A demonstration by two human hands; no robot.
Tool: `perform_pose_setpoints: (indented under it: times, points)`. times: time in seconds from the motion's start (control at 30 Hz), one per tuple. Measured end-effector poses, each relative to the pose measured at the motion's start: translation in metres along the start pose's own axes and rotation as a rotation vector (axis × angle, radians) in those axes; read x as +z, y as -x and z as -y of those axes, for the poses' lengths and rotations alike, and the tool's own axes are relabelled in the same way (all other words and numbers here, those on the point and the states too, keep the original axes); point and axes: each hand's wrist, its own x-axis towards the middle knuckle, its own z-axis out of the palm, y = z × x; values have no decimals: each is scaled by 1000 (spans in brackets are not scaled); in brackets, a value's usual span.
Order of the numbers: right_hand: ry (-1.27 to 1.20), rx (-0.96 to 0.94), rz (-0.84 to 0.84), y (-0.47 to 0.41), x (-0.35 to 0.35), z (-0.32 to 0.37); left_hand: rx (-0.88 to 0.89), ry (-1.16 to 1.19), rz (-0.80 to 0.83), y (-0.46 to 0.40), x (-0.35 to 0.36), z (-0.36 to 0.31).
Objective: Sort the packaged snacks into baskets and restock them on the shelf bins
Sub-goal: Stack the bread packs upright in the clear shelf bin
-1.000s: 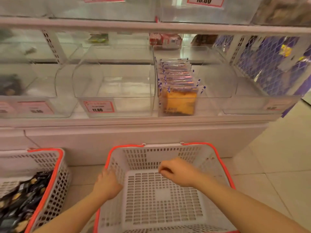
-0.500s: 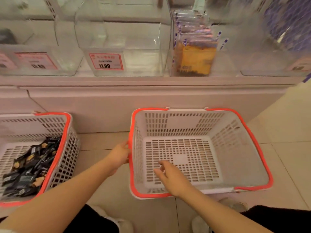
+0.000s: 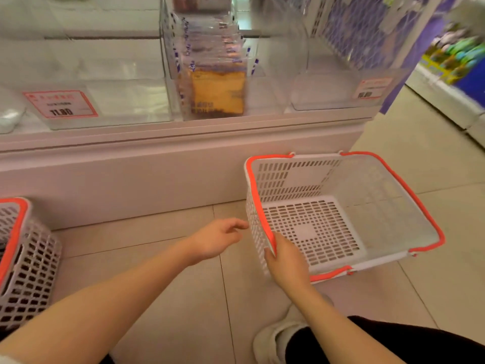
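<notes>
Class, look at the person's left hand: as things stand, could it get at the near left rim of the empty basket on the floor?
Probably yes. The left hand hangs open just beside the empty basket, its fingertips almost at the left wall, with only bare floor tile between. The right hand already grips that rim lower down, leaving the upper stretch free.

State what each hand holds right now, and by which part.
The right hand grips the empty white plastic basket with the orange rim at its near left rim corner. The left hand holds nothing, fingers relaxed beside the basket wall.
</notes>
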Motion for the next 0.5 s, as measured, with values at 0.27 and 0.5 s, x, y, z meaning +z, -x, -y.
perform_pose_setpoints:
  times: [0.27, 0.5]
  points:
    - [65, 251, -6, -39, -17, -67, -15, -90, 29, -19, 38, -15]
    - [124, -54, -175, -50, -19, -7, -35, -42, -43, -12, 28, 2]
